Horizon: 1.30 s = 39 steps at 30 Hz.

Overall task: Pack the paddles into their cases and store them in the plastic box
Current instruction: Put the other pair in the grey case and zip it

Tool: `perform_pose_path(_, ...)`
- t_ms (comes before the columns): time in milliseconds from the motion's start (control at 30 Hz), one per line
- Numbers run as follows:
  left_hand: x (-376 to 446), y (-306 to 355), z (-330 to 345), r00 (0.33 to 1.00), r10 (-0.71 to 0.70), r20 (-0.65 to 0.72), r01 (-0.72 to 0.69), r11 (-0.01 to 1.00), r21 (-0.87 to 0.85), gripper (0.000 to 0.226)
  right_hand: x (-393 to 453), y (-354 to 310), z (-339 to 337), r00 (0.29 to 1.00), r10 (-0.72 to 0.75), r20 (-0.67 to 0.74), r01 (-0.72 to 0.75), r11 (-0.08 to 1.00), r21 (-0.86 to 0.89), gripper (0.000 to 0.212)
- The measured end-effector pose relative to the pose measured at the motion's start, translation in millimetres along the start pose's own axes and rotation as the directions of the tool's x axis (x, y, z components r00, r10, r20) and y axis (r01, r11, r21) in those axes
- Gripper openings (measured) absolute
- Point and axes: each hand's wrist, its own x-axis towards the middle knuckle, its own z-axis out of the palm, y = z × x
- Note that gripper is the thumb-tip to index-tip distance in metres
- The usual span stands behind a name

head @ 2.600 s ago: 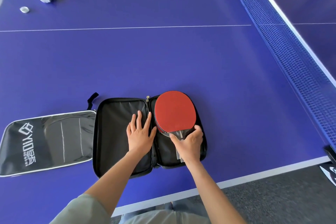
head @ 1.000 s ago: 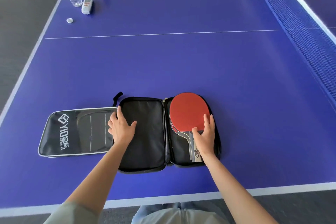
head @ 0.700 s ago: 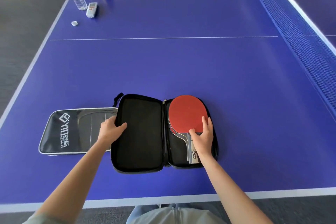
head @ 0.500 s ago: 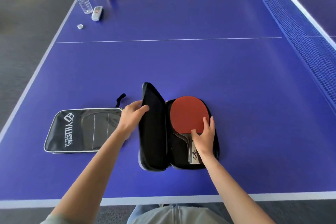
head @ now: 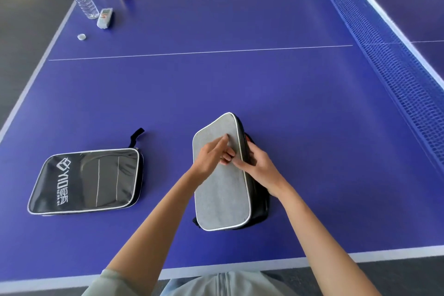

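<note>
Folded over since the earlier frame, the grey case (head: 222,182) now hides the paddle. Left hand (head: 211,155) presses its lid, fingers loosely bent; right hand (head: 258,168) grips the open edge. Closing is underway; zipping comes next. Black case (head: 86,179) lies left on the bench (head: 240,84); no box in view.

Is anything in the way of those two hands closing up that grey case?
Nothing visible is. The left hand rests on the grey case lid; the right hand is at its right edge. The lid is folded over, not yet zipped. The black case lies apart, to the left.
</note>
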Motion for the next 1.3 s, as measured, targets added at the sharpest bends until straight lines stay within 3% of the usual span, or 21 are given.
perform_pose_path(67, -5, -18, -6, 0.994, 0.111, 0.009, -0.112, 0.986, 0.122, 0.029, 2, 14, -12, 0.989, 0.027, -0.143, -0.04, 0.995, -0.089, 0.03)
perform_pose_path(133, -7, -39, -8, 0.963, 0.265, -0.057, -0.225, 0.9, 0.373, 0.035, 4, 28, -24, 0.952, 0.065, -0.3, -0.119, 0.979, -0.166, 0.017)
perform_pose_path(200, -6, -54, -7, 0.941, 0.326, -0.092, -0.228, 0.81, 0.54, 0.042, 6, 43, -34, 0.925, 0.139, -0.354, -0.231, 0.944, -0.234, 0.023)
perform_pose_path(433, 9, -78, 24, 0.985, 0.17, 0.041, -0.144, 0.65, 0.746, 0.054, 14, 73, -36, 0.854, 0.298, -0.427, -0.384, 0.915, -0.128, 0.014)
perform_pose_path(533, 20, -83, 41, 0.994, 0.092, 0.058, -0.095, 0.482, 0.871, 0.061, 15, 75, -39, 0.822, 0.352, -0.448, -0.4, 0.916, -0.015, 0.043)
perform_pose_path(600, 24, -89, 47, 0.995, 0.084, 0.056, -0.084, 0.376, 0.923, 0.065, 14, 74, -39, 0.844, 0.309, -0.44, -0.378, 0.923, -0.077, 0.043)
perform_pose_path(733, 27, -95, 50, 0.992, 0.123, 0.006, -0.049, 0.349, 0.936, 0.062, 15, 74, -31, 0.881, 0.195, -0.432, -0.315, 0.921, -0.228, 0.02)
perform_pose_path(867, 31, -94, 45, 0.99, 0.137, 0.039, -0.08, 0.307, 0.948, 0.062, 20, 72, -30, 0.866, 0.208, -0.454, -0.346, 0.906, -0.244, 0.016)
perform_pose_path(1000, 32, -92, 42, 0.99, 0.13, 0.054, -0.093, 0.315, 0.945, 0.063, 21, 71, -35, 0.852, 0.294, -0.433, -0.404, 0.896, -0.186, 0.019)
perform_pose_path(1100, 30, -91, 51, 0.987, 0.16, -0.014, -0.041, 0.339, 0.94, 0.062, 26, 64, -37, 0.887, 0.225, -0.402, -0.365, 0.876, -0.314, 0.03)
perform_pose_path(1200, 33, -88, 51, 0.98, 0.191, -0.051, -0.024, 0.369, 0.929, 0.062, 55, 43, -42, 0.954, -0.05, -0.296, -0.133, 0.813, -0.566, 0.04)
perform_pose_path(1300, 34, -91, 50, 0.974, 0.221, -0.058, -0.03, 0.373, 0.927, 0.061, 105, 18, -37, 0.993, -0.112, 0.024, 0.1, 0.742, -0.663, 0.036)
